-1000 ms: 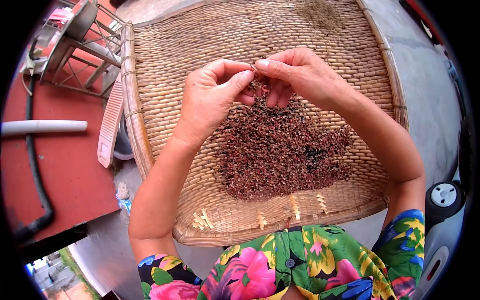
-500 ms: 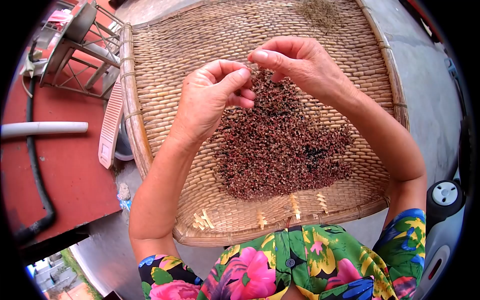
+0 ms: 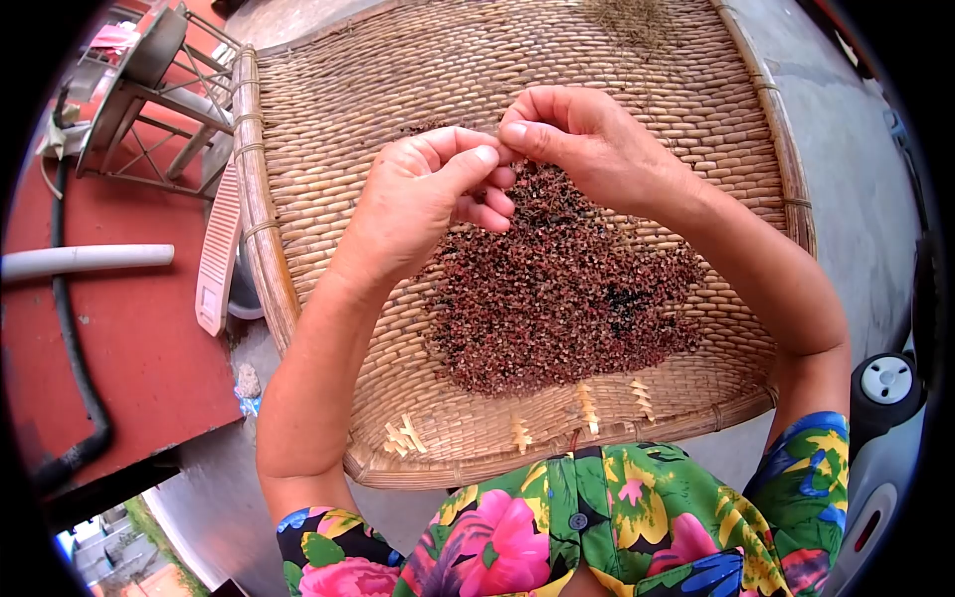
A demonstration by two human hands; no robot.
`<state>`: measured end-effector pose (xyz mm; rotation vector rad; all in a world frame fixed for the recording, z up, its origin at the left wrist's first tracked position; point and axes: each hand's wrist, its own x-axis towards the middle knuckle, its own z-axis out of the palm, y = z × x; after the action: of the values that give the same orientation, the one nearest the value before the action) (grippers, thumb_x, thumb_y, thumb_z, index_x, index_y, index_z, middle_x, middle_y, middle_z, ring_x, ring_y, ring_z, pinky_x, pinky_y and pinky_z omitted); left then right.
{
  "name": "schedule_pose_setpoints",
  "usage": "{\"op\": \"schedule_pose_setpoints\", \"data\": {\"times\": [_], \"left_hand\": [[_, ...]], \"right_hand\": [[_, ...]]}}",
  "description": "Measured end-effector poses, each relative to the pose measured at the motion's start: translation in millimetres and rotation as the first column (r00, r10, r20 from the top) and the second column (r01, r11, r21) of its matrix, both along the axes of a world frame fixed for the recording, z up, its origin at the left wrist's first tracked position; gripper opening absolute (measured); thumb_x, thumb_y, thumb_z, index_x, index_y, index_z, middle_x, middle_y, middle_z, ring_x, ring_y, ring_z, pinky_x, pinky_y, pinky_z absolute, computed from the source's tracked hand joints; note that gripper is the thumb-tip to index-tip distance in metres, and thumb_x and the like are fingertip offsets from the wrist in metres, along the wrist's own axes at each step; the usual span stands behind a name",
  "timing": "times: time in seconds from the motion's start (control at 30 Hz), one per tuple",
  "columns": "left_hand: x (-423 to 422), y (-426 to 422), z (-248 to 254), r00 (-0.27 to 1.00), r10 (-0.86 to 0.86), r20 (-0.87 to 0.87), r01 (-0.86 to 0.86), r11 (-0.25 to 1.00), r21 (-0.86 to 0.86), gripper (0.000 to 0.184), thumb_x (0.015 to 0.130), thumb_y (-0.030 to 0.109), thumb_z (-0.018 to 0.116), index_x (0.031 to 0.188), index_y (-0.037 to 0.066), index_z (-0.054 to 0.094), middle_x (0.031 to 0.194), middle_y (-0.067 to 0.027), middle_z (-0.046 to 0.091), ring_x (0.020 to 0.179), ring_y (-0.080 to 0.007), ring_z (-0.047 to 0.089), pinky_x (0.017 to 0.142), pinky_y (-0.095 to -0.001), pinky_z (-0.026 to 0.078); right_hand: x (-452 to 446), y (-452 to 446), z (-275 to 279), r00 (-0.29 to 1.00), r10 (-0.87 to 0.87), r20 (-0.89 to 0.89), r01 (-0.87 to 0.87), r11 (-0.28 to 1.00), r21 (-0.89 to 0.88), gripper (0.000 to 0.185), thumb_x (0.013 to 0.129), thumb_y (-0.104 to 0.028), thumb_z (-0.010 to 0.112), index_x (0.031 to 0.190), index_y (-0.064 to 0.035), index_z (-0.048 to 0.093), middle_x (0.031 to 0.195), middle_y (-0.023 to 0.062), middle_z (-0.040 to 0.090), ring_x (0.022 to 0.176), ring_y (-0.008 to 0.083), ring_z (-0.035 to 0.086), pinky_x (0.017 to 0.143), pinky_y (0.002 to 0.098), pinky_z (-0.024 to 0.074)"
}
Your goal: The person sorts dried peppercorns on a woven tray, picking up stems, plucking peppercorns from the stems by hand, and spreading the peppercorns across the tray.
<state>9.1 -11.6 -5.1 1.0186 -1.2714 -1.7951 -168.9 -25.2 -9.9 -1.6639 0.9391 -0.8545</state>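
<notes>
A large woven tray (image 3: 368, 109) with a cane rim lies in front of me. Dark red and black dried husks or seeds (image 3: 567, 289) are spread in a pile on it. Over the top of the pile, my left hand (image 3: 438, 189) pinches thumb against index finger, its other fingers curled. My right hand (image 3: 587, 139) is also pinched, its fingertips touching those of my left hand. Whatever lies between the fingertips is too small to make out.
A small heap of brownish stems (image 3: 632, 22) lies at the tray's far edge. To the left are a metal-framed stand (image 3: 164, 99), a pink ridged plastic board (image 3: 219, 249), a white pipe (image 3: 90, 261) and a black hose (image 3: 70, 338). A wheel (image 3: 885, 380) is at right.
My right hand moved up and away from my left, then came back down so the fingertips meet again. My left hand stayed nearly in place, pinched throughout.
</notes>
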Motion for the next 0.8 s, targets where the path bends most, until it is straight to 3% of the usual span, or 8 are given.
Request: {"op": "schedule_pose_setpoints", "data": {"times": [0.13,0.2,0.27,0.33,0.5,0.57,0.7,0.8], "left_hand": [[8,-4,2,0.976,-0.184,-0.120,0.192,0.979,0.063,0.017,0.087,0.011,0.041,0.090,-0.002,0.053,0.074,-0.0101,0.057,0.060,-0.0152,0.058,0.051,-0.0233,0.050],[9,-3,4,0.971,-0.209,-0.116,0.216,0.975,0.054,0.017,0.087,0.010,0.040,0.090,-0.002,0.052,0.076,-0.0108,0.056,0.060,-0.0157,0.058,0.051,-0.0238,0.050],[8,-2,4,0.966,-0.234,-0.113,0.240,0.969,0.048,0.018,0.086,0.010,0.039,0.091,-0.002,0.051,0.077,-0.0116,0.056,0.061,-0.0161,0.058,0.051,-0.0242,0.050],[4,-1,3,0.996,-0.072,-0.050,0.072,0.997,0.006,0.018,0.085,0.007,0.038,0.093,-0.003,0.050,0.081,-0.0123,0.056,0.063,-0.0162,0.058,0.053,-0.0245,0.051],[-9,3,3,0.986,0.071,-0.151,-0.056,0.994,0.097,0.021,0.088,0.017,0.044,0.096,-0.002,0.051,0.085,-0.0102,0.056,0.065,-0.0159,0.058,0.055,-0.0237,0.051],[-9,3,-4,0.969,-0.059,-0.238,0.092,0.987,0.132,0.023,0.088,0.019,0.047,0.099,-0.001,0.052,0.084,-0.0083,0.057,0.065,-0.0155,0.058,0.056,-0.0240,0.051],[-1,-3,-11,0.931,-0.125,-0.344,0.209,0.953,0.220,0.018,0.087,0.015,0.050,0.095,-0.001,0.053,0.080,-0.0077,0.056,0.063,-0.0127,0.058,0.052,-0.0209,0.050],[-1,0,-3,0.951,-0.163,-0.264,0.220,0.954,0.202,0.017,0.086,0.014,0.050,0.094,-0.001,0.053,0.077,-0.0065,0.056,0.061,-0.0120,0.057,0.050,-0.0202,0.050]], "right_hand": [[1,5,5,0.999,0.050,-0.001,-0.049,0.985,0.165,0.024,0.087,-0.022,0.049,0.084,-0.0008,0.059,0.073,0.0031,0.060,0.071,0.0100,0.053,0.066,0.0256,0.0439],[4,7,5,0.977,0.053,0.204,-0.107,0.958,0.266,0.025,0.087,-0.024,0.049,0.082,-0.0018,0.059,0.071,0.0020,0.058,0.070,0.0086,0.051,0.064,0.0249,0.0423],[4,7,5,0.983,-0.010,0.181,-0.028,0.977,0.211,0.024,0.086,-0.024,0.050,0.080,-0.0029,0.059,0.071,0.0012,0.057,0.068,0.0075,0.049,0.062,0.0240,0.0405],[0,0,3,0.990,-0.100,0.102,0.085,0.986,0.142,0.024,0.086,-0.026,0.051,0.078,-0.0037,0.059,0.071,0.0007,0.056,0.066,0.0069,0.047,0.060,0.0235,0.0395],[2,4,4,0.990,-0.098,0.097,0.091,0.993,0.077,0.022,0.085,-0.024,0.053,0.079,-0.0034,0.057,0.070,-0.0001,0.055,0.065,0.0060,0.047,0.059,0.0216,0.0396],[5,4,0,0.962,-0.003,0.274,-0.038,0.989,0.145,0.022,0.086,-0.023,0.052,0.081,-0.0024,0.057,0.070,0.0002,0.055,0.065,0.0060,0.048,0.060,0.0219,0.0409],[9,11,-1,0.974,-0.125,0.191,0.098,0.985,0.143,0.021,0.087,-0.022,0.050,0.082,-0.0017,0.056,0.070,0.0007,0.055,0.064,0.0065,0.048,0.061,0.0226,0.0424],[10,14,-1,0.945,-0.146,0.293,0.048,0.947,0.317,0.022,0.087,-0.022,0.049,0.080,-0.0016,0.055,0.072,0.0014,0.056,0.065,0.0075,0.049,0.061,0.0232,0.0431]]}}
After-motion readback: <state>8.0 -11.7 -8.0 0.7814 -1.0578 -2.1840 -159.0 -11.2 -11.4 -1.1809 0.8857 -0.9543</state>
